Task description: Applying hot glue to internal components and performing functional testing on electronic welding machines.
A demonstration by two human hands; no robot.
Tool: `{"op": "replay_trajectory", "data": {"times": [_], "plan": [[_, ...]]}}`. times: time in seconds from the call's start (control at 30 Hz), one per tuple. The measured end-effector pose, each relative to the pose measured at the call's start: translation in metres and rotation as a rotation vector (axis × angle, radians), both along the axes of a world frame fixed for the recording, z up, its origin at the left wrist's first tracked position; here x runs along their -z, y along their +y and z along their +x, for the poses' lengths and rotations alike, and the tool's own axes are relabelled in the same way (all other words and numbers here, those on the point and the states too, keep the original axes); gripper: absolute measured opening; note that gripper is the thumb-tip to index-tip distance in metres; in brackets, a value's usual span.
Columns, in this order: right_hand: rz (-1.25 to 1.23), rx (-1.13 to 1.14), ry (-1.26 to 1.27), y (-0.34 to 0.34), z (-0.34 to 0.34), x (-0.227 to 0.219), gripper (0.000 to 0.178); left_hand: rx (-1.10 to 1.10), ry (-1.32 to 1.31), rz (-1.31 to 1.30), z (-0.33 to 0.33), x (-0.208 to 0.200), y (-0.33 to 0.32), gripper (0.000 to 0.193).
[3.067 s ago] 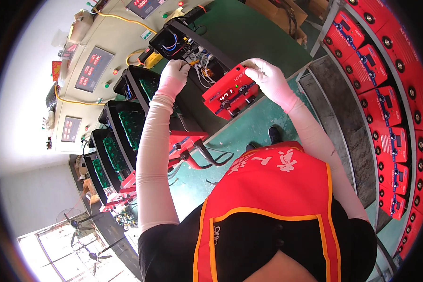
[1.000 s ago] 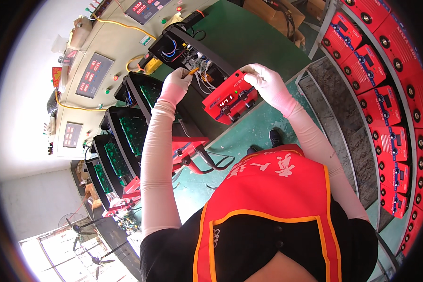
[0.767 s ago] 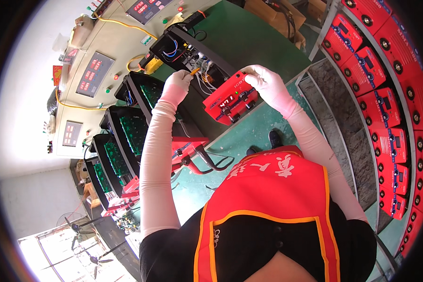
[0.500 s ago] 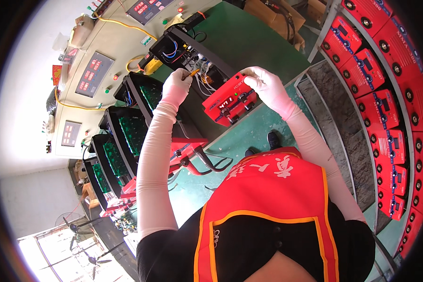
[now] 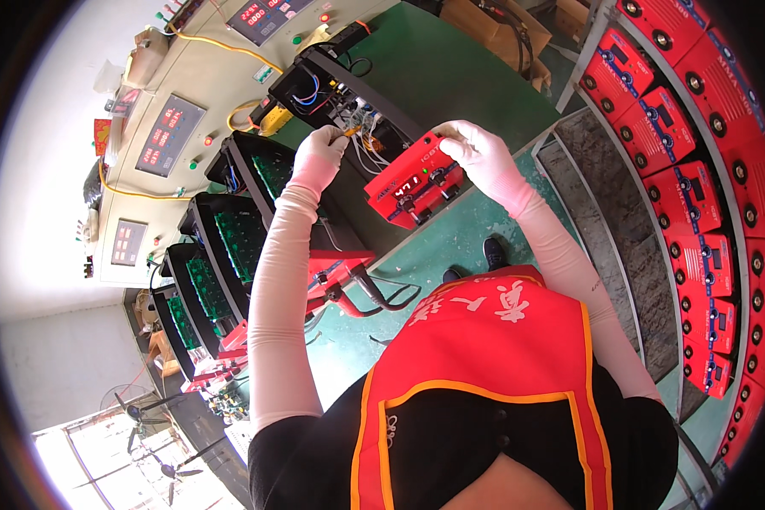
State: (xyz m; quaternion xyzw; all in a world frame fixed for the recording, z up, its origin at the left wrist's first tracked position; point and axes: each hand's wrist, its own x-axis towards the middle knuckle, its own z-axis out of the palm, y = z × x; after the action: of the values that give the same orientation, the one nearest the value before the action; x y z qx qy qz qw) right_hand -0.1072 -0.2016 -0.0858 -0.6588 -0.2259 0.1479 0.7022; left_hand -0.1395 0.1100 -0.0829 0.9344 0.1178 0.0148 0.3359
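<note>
My left hand (image 5: pixel 319 158), in a pale glove, pinches a thin yellow tool (image 5: pixel 352 132); its tip points in among the wires, and I cannot make out its exact kind. My gloved right hand (image 5: pixel 481 160) grips the far right corner of a red front panel (image 5: pixel 415 180) with a lit digital display, a green light and knobs. The panel leans away from its black machine housing (image 5: pixel 302 89). White wires (image 5: pixel 368 155) run between the panel and the parts inside. Whether the tool's tip touches anything is hidden.
Several opened black machines with green circuit boards (image 5: pixel 234 242) stand in a row at left. Behind them is a beige test console (image 5: pixel 166 132) with red displays and yellow cables. Racks at right hold finished red machines (image 5: pixel 654 127). A green bench top (image 5: pixel 450 64) lies beyond.
The red front panel has shifted very slightly, its left end a little lower. My hands stay almost in place, still holding the yellow tool and the panel.
</note>
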Motion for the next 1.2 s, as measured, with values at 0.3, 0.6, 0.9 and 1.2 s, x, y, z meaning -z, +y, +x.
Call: {"op": "replay_trajectory", "data": {"times": [0.3, 0.6, 0.9, 1.2], "plan": [[-0.001, 0.001, 0.009, 0.0, -0.001, 0.0, 0.025, -0.047, -0.01, 0.053, -0.001, 0.001, 0.004, 0.02], [0.0, -0.004, 0.013, 0.001, -0.001, 0.001, 0.025, -0.022, -0.04, -0.072, -0.001, 0.003, 0.005, 0.019], [-0.021, 0.002, -0.03, 0.0, 0.0, 0.003, 0.027, 0.0, -0.055, -0.032, 0.001, 0.006, 0.005, 0.019], [0.007, -0.004, -0.009, 0.0, 0.001, 0.004, 0.025, -0.008, -0.01, -0.065, 0.004, 0.009, 0.01, 0.019]]}}
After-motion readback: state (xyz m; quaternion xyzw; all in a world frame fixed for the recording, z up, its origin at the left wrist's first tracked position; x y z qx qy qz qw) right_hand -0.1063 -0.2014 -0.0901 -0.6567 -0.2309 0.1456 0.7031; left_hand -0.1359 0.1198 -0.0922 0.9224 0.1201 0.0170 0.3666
